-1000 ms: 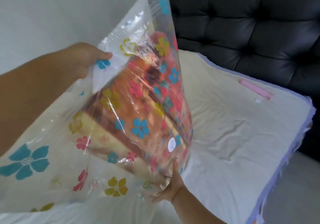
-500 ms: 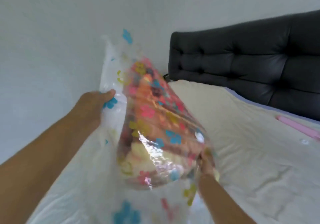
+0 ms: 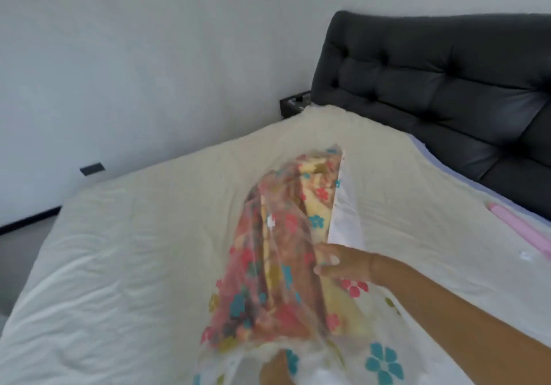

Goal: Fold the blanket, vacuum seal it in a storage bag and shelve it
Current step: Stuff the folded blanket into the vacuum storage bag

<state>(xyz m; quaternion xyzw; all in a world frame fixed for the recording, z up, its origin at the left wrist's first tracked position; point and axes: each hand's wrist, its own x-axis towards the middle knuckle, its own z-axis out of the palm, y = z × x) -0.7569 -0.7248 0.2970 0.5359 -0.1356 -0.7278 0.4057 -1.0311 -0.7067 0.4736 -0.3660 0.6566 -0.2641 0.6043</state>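
A clear vacuum storage bag (image 3: 384, 343) printed with blue, pink and yellow flowers lies on a bed (image 3: 134, 250) covered with a cream sheet, its long axis pointing toward the dark tufted headboard (image 3: 447, 86). The folded blanket (image 3: 283, 265), in orange, red and yellow, sits inside the bag and fills its far end as a raised bundle, while the nearer part of the bag lies flat and empty on the sheet. A small white valve (image 3: 270, 222) shows on the bundle's upper side. The person's right hand (image 3: 343, 265) reaches in from the right, its fingers (image 3: 329, 261) laid fairly straight against the side of the bundle, pressing the plastic and not wrapped round it. The left hand (image 3: 275, 368) shows only in part at the bottom edge, at the near end of the bag, and how its fingers lie cannot be told. A pink rod-shaped object (image 3: 524, 229) lies on the sheet well to the right, a small white piece (image 3: 526, 255) just beside it. A dark nightstand (image 3: 293, 104) stands between the headboard and the pale wall (image 3: 149, 56), which carries a dark outlet plate (image 3: 92, 169). The whole view is motion-blurred.
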